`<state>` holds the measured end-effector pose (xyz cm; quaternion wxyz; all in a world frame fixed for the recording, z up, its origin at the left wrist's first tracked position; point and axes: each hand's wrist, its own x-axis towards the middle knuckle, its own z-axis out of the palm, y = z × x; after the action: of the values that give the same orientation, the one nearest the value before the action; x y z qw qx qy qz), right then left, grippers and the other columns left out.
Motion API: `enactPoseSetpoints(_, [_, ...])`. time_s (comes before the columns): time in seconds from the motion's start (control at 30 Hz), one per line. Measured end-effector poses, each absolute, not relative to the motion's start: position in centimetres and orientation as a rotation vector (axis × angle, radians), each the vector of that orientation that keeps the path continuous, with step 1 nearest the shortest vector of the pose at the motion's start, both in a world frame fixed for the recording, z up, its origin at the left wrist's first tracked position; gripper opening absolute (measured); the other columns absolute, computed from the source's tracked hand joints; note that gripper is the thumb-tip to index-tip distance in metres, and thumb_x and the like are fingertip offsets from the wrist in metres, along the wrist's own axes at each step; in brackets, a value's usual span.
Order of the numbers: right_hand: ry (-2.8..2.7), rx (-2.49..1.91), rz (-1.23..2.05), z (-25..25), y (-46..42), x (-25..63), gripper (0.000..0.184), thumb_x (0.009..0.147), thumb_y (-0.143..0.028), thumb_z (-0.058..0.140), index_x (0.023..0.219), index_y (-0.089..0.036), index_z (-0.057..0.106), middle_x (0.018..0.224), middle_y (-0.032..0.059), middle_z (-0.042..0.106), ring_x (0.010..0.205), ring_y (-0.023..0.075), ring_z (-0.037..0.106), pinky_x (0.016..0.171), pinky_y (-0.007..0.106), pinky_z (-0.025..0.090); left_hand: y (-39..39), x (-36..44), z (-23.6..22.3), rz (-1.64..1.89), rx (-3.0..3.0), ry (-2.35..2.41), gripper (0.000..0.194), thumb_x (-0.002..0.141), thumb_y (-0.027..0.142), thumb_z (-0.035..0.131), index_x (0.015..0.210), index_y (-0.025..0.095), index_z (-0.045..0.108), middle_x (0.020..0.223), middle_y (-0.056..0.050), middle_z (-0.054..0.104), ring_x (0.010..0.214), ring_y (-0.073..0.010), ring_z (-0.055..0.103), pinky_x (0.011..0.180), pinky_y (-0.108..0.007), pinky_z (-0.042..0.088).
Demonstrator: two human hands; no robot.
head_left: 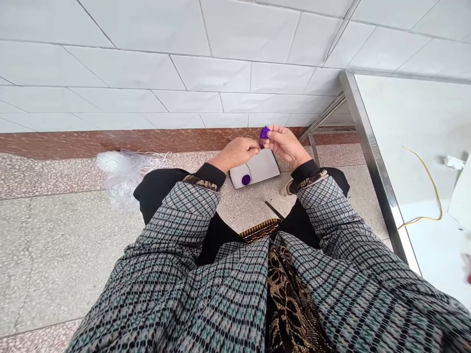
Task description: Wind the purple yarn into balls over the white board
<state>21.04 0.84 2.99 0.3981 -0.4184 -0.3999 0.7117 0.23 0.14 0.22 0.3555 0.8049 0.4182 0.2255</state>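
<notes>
Head view: above center frame, the right hand (283, 143) pinches a purple yarn bundle (264, 132) as the left hand (236, 153), fingertips closed, grips its strand (260, 141), and the bundle could unravel should the right-hand pinch slacken.

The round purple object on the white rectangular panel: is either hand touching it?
No, the round purple object lies apart from both the left hand and right hand.
</notes>
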Motion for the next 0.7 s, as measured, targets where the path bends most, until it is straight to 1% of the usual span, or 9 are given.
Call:
enactPoseSetpoints(0.07, [-0.987, -1.101, 1.742, 2.7, 1.1, 20.9, 0.030, 0.090, -0.012, 0.091, 0.083, -0.018, 0.063, 0.067, -0.0048, 0.065, 0.061, 0.0081, 0.064, 0.065, 0.016, 0.059, -0.3, 0.6, 0.4, 0.508, 2.105, 0.930, 0.019, 0.093, 0.022, 0.064, 0.077, 0.020, 0.074, 0.082, -0.004, 0.075, 0.078, -0.0204, 0.066, 0.082, -0.033, 0.049])
enactPoseSetpoints(0.17, [-1.077, -1.241, 1.631, 2.1, 1.4, 20.8, 0.031, 0.093, -0.001, 0.081, 0.079, -0.019, 0.060, 0.064, -0.0056, 0.062, 0.056, 0.0076, 0.059, 0.059, 0.016, 0.054, -0.6, 0.6, 1.0, 0.501, 2.152, 0.835, 0.020, 0.094, 0.022, 0.063, 0.079, 0.020, 0.075, 0.084, -0.004, 0.076, 0.079, -0.0193, 0.067, 0.082, -0.033, 0.050])
enactPoseSetpoints(0.27, [-1.331, -1.400, 1.586, 1.8, 1.2, 20.7, 0.036, 0.086, 0.011, 0.075, 0.075, -0.019, 0.060, 0.062, -0.0059, 0.063, 0.052, 0.0081, 0.057, 0.054, 0.017, 0.050, -0.4, 0.0, 1.6, 0.648, 2.164, 0.926, 0.022, 0.097, 0.023, 0.062, 0.083, 0.020, 0.079, 0.090, -0.006, 0.077, 0.084, -0.0211, 0.069, 0.087, -0.035, 0.053])
enactPoseSetpoints(0.33, [-1.504, -1.376, 1.695, 1.9, 0.9, 20.7, 0.034, 0.081, 0.015, 0.073, 0.076, -0.017, 0.063, 0.067, -0.0046, 0.067, 0.053, 0.0082, 0.059, 0.053, 0.017, 0.051, 0.0, -0.5, 1.7, 0.754, 2.147, 1.052, 0.024, 0.097, 0.024, 0.060, 0.086, 0.018, 0.081, 0.094, -0.008, 0.078, 0.088, -0.0233, 0.071, 0.089, -0.037, 0.055])
enactPoseSetpoints(0.4, [-1.563, -1.231, 1.849, 2.1, 0.6, 20.8, 0.030, 0.081, 0.013, 0.072, 0.080, -0.016, 0.066, 0.074, -0.0031, 0.072, 0.056, 0.0078, 0.062, 0.056, 0.017, 0.053, 0.4, -0.8, 1.4, 0.807, 2.122, 1.165, 0.025, 0.096, 0.023, 0.059, 0.087, 0.018, 0.081, 0.096, -0.009, 0.079, 0.090, -0.0248, 0.071, 0.090, -0.038, 0.055])
enactPoseSetpoints(0.47, [-1.478, -1.081, 1.916, 2.3, 0.5, 20.9, 0.026, 0.082, 0.008, 0.076, 0.084, -0.016, 0.066, 0.076, -0.0029, 0.073, 0.057, 0.0072, 0.062, 0.059, 0.018, 0.055, 0.7, -0.9, 0.8, 0.783, 2.099, 1.240, 0.025, 0.095, 0.024, 0.059, 0.087, 0.017, 0.081, 0.096, -0.010, 0.080, 0.090, -0.0251, 0.071, 0.088, -0.037, 0.054])
enactPoseSetpoints(0.53, [-1.321, -1.001, 1.874, 2.4, 0.6, 21.1, 0.025, 0.084, -0.001, 0.083, 0.086, -0.017, 0.064, 0.075, -0.0038, 0.071, 0.058, 0.0069, 0.062, 0.062, 0.018, 0.056, 0.7, -0.6, 0.3, 0.702, 2.081, 1.269, 0.024, 0.095, 0.025, 0.060, 0.087, 0.017, 0.080, 0.092, -0.009, 0.079, 0.087, -0.0247, 0.070, 0.084, -0.036, 0.052])
enactPoseSetpoints(0.6, [-1.185, -0.999, 1.785, 2.3, 0.8, 21.2, 0.030, 0.084, -0.010, 0.090, 0.087, -0.018, 0.062, 0.074, -0.0050, 0.069, 0.060, 0.0070, 0.063, 0.064, 0.018, 0.057, 0.5, -0.2, 0.1, 0.588, 2.083, 1.197, 0.022, 0.094, 0.026, 0.061, 0.084, 0.017, 0.079, 0.087, -0.007, 0.078, 0.083, -0.0231, 0.068, 0.081, -0.035, 0.050])
enactPoseSetpoints(0.7, [-1.127, -1.093, 1.666, 1.9, 1.2, 21.0, 0.034, 0.087, -0.011, 0.090, 0.087, -0.020, 0.058, 0.070, -0.0067, 0.066, 0.059, 0.0072, 0.062, 0.064, 0.017, 0.056, -0.1, 0.4, 0.3, 0.443, 2.119, 0.958, 0.021, 0.094, 0.025, 0.061, 0.081, 0.018, 0.076, 0.083, -0.005, 0.077, 0.077, -0.0193, 0.067, 0.079, -0.032, 0.049])
